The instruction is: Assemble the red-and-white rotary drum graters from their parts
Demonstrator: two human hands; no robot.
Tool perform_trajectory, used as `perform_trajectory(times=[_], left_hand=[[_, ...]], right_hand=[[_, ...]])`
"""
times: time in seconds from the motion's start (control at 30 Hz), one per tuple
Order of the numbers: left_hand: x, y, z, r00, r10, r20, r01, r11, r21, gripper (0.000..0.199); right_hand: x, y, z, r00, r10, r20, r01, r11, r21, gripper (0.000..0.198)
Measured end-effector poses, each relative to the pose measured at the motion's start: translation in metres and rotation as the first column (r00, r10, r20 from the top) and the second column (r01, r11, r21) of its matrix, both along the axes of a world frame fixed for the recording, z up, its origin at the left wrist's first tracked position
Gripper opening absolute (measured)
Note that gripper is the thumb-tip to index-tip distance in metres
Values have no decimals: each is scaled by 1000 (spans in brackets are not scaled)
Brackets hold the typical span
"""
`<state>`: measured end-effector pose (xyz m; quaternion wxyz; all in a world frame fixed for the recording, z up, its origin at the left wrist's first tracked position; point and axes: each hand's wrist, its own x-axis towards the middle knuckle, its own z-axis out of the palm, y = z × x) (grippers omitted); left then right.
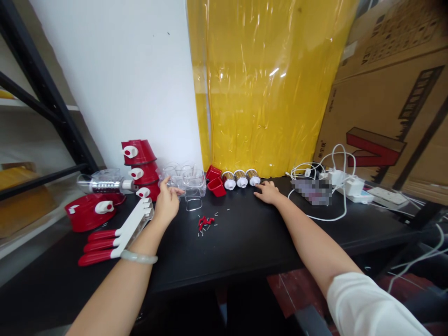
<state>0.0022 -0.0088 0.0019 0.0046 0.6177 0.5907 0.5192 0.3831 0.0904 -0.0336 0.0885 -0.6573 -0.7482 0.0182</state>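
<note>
My left hand (167, 201) is beside the transparent plastic parts (191, 179), its fingers apart and nothing visibly held. My right hand (268, 192) rests on the table with fingers stretched out. Its fingertips reach the white end of the rightmost drum grater cylinder (252, 177), one of three lying in a row. Left of that row are two red plastic cups (217, 186). Small red parts (206, 223) and several short metal pins lie in the middle of the table. Long white handles with red grips (101, 245) lie beneath my left forearm.
Red housings (142, 161) with white knobs stand stacked at the left, near another red base (89, 213). White cables (345, 186) and a blurred-out object (313, 190) occupy the right. A yellow plastic curtain (262, 93) and a cardboard box (385, 102) stand behind the black table (245, 247).
</note>
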Motion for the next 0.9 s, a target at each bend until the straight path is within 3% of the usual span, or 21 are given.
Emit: perform_trajectory(times=[0.3,0.9], left_hand=[[-1,1,-2,1000,5,-17,-5,1000,3,55],[-3,4,-2,1000,15,-19,-15,1000,0,55]], right_hand=[[-9,-5,-2,997,-49,58,47,998,42,61],[-12,-3,-4,995,-74,72,73,997,15,70]])
